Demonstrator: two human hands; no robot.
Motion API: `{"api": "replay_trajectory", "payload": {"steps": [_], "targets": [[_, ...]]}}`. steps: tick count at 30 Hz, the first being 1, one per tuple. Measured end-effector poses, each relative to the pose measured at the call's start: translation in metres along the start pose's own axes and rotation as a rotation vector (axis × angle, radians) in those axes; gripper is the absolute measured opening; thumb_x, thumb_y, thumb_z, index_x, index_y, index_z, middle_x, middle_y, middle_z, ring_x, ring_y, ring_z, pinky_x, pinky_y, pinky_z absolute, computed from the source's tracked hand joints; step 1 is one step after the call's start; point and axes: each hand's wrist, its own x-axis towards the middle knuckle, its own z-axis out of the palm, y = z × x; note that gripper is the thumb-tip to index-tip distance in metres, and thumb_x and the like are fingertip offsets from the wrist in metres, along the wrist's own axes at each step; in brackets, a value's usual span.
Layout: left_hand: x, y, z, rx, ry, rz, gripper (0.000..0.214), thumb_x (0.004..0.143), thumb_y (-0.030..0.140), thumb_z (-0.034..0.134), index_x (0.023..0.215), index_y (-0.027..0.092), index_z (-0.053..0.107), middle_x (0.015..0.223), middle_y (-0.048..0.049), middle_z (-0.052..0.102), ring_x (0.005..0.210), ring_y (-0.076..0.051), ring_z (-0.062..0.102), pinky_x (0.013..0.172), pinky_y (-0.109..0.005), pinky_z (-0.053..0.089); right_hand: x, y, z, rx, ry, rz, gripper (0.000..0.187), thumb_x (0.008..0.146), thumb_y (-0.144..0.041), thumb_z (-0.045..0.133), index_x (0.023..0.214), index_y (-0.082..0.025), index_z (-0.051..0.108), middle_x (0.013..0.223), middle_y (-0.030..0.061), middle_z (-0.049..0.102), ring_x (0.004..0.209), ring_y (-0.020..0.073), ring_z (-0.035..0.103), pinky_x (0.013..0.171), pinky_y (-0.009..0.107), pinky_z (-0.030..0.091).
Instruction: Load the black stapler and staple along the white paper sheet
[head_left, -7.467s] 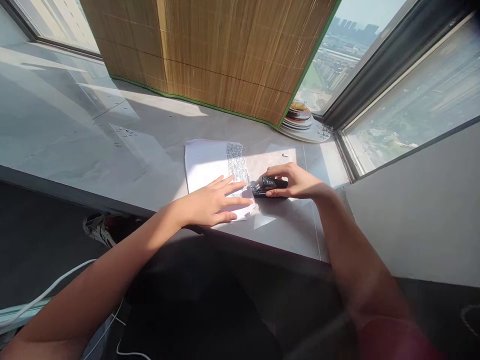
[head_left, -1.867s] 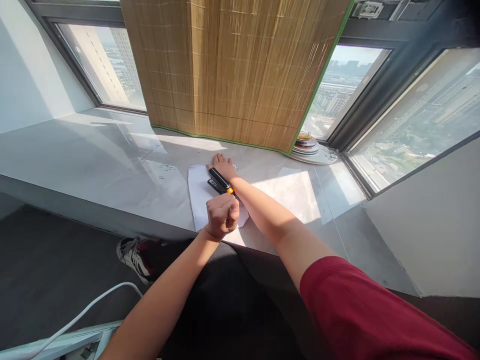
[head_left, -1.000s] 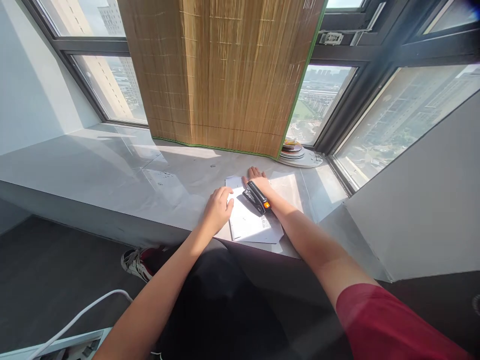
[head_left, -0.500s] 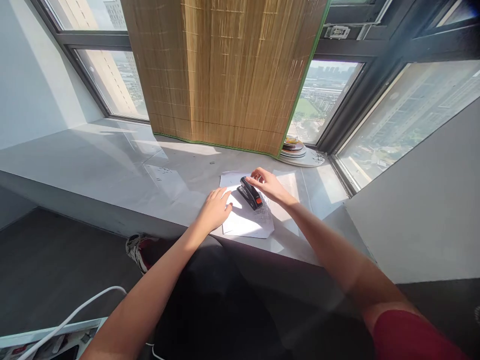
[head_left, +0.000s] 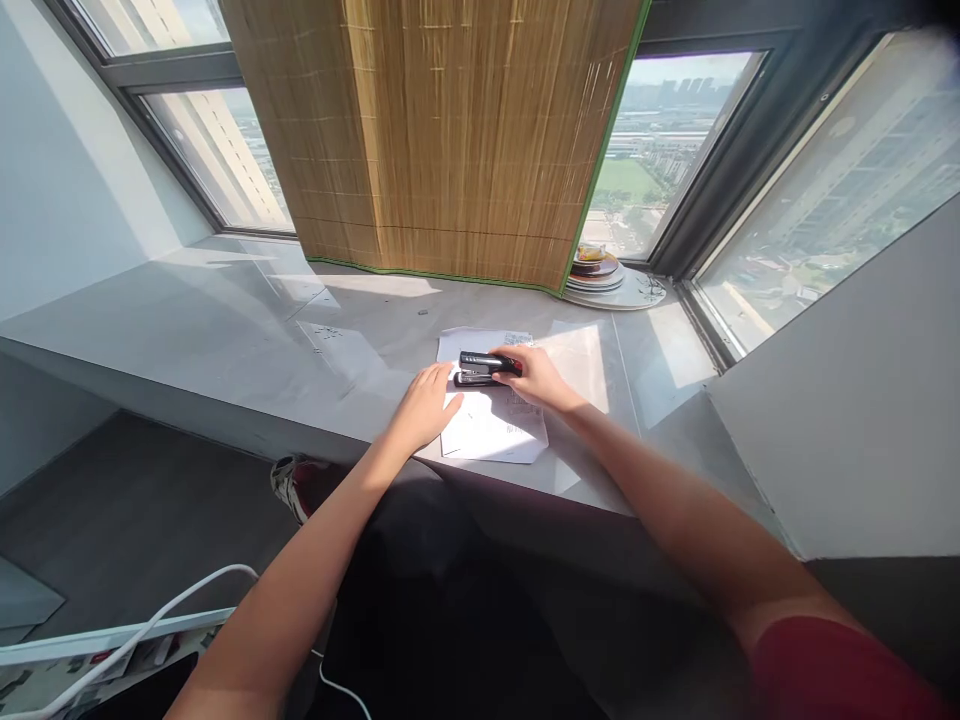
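A black stapler (head_left: 478, 368) is held over the printed paper sheets (head_left: 487, 430), its jaw end pointing left. My right hand (head_left: 531, 375) grips it around the back end, the fingers covering most of its red part. My left hand (head_left: 429, 402) lies flat along the left edge of the papers, fingers stretched out and thumb apart, close to the stapler's jaw. Whether the stapler's underside touches the paper cannot be made out.
The papers lie on a pale stone window ledge (head_left: 360, 350). A bamboo blind (head_left: 442, 140) hangs behind them. Stacked plates (head_left: 600, 280) stand at the back right by the window. Small dark bits (head_left: 328, 332) lie on the ledge to the left. A white cable (head_left: 165, 605) runs at lower left.
My right hand has closed around the stapler's back end and turned it from a diagonal to lying sideways, jaw to the left. My left hand stays at the paper's edge.
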Motion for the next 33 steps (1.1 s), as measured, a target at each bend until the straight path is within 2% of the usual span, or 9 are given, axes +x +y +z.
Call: {"api": "replay_trajectory", "payload": {"steps": [5, 9, 13, 17, 21, 24, 26, 29, 33], "targets": [[0.001, 0.002, -0.002, -0.027, -0.003, -0.004, 0.055, 0.104, 0.030, 0.060, 0.156, 0.014, 0.059, 0.164, -0.0208, 0.060, 0.158, -0.037, 0.052, 0.135, -0.057, 0.038, 0.002, 0.017, -0.031, 0.247, 0.006, 0.143, 0.036, 0.095, -0.035, 0.073, 0.127, -0.021, 0.081, 0.132, 0.0108, 0.080, 0.101, 0.0275, 0.073, 0.090, 0.044, 0.064], [0.001, -0.001, 0.000, -0.058, 0.013, -0.023, 0.057, 0.103, 0.031, 0.063, 0.157, 0.014, 0.059, 0.163, -0.0204, 0.061, 0.157, -0.036, 0.053, 0.134, -0.055, 0.040, -0.003, 0.021, -0.047, 0.606, -0.236, 0.419, 0.033, 0.099, -0.037, 0.071, 0.122, -0.016, 0.080, 0.113, 0.0153, 0.082, 0.072, 0.0231, 0.075, 0.061, 0.037, 0.065], [0.003, -0.004, 0.002, -0.084, 0.023, -0.027, 0.060, 0.100, 0.030, 0.066, 0.158, 0.016, 0.058, 0.162, -0.0197, 0.062, 0.156, -0.036, 0.054, 0.133, -0.055, 0.041, -0.004, 0.014, -0.040, 0.804, -0.295, 0.549, 0.030, 0.100, -0.034, 0.073, 0.120, -0.012, 0.077, 0.094, 0.0167, 0.081, 0.084, 0.0295, 0.083, 0.076, 0.042, 0.074], [0.003, -0.005, 0.001, -0.130, 0.023, -0.057, 0.065, 0.097, 0.032, 0.071, 0.160, 0.018, 0.057, 0.164, -0.0195, 0.060, 0.157, -0.038, 0.053, 0.134, -0.055, 0.041, 0.000, 0.014, -0.034, 0.827, -0.252, 0.580, 0.032, 0.095, -0.027, 0.070, 0.122, -0.013, 0.078, 0.112, 0.0183, 0.082, 0.093, 0.0304, 0.085, 0.093, 0.046, 0.075], [0.002, -0.006, -0.001, -0.237, 0.027, -0.143, 0.083, 0.094, 0.034, 0.076, 0.169, 0.019, 0.045, 0.169, -0.0208, 0.056, 0.158, -0.040, 0.053, 0.132, -0.056, 0.042, 0.001, 0.019, -0.034, 0.762, -0.255, 0.546, 0.037, 0.092, -0.027, 0.069, 0.125, -0.014, 0.078, 0.119, 0.0196, 0.080, 0.098, 0.0320, 0.084, 0.092, 0.050, 0.074], [0.001, -0.007, -0.003, -0.349, 0.052, -0.189, 0.090, 0.093, 0.034, 0.077, 0.173, 0.023, 0.038, 0.174, -0.0200, 0.051, 0.159, -0.039, 0.053, 0.131, -0.057, 0.043, 0.000, 0.019, -0.033, 0.702, -0.241, 0.521, 0.040, 0.092, -0.031, 0.071, 0.129, -0.015, 0.078, 0.109, 0.0166, 0.080, 0.079, 0.0264, 0.079, 0.076, 0.045, 0.073], [0.001, -0.008, -0.003, -0.402, 0.086, -0.205, 0.087, 0.092, 0.032, 0.077, 0.171, 0.023, 0.040, 0.174, -0.0203, 0.051, 0.160, -0.038, 0.052, 0.133, -0.057, 0.043, -0.001, 0.018, -0.030, 0.573, -0.124, 0.464, 0.037, 0.097, -0.041, 0.071, 0.124, -0.017, 0.079, 0.103, 0.0135, 0.079, 0.070, 0.0220, 0.072, 0.069, 0.042, 0.068], [0.003, -0.006, -0.008, -0.508, 0.198, -0.215, 0.075, 0.091, 0.028, 0.076, 0.161, 0.022, 0.051, 0.169, -0.0191, 0.057, 0.160, -0.035, 0.052, 0.135, -0.055, 0.041, -0.001, 0.012, -0.022, 0.316, 0.049, 0.230, 0.040, 0.102, -0.056, 0.068, 0.118, -0.023, 0.082, 0.115, 0.0108, 0.078, 0.085, 0.0233, 0.070, 0.083, 0.044, 0.065], [0.009, 0.003, -0.023, -0.910, 0.397, -0.264, 0.052, 0.099, 0.032, 0.066, 0.150, 0.021, 0.061, 0.167, -0.0168, 0.059, 0.159, -0.030, 0.054, 0.136, -0.051, 0.043, 0.001, 0.006, -0.008, 0.065, -0.045, -0.049, 0.035, 0.092, -0.046, 0.079, 0.119, -0.023, 0.082, 0.112, 0.0081, 0.076, 0.098, 0.0272, 0.069, 0.096, 0.046, 0.059]]}}
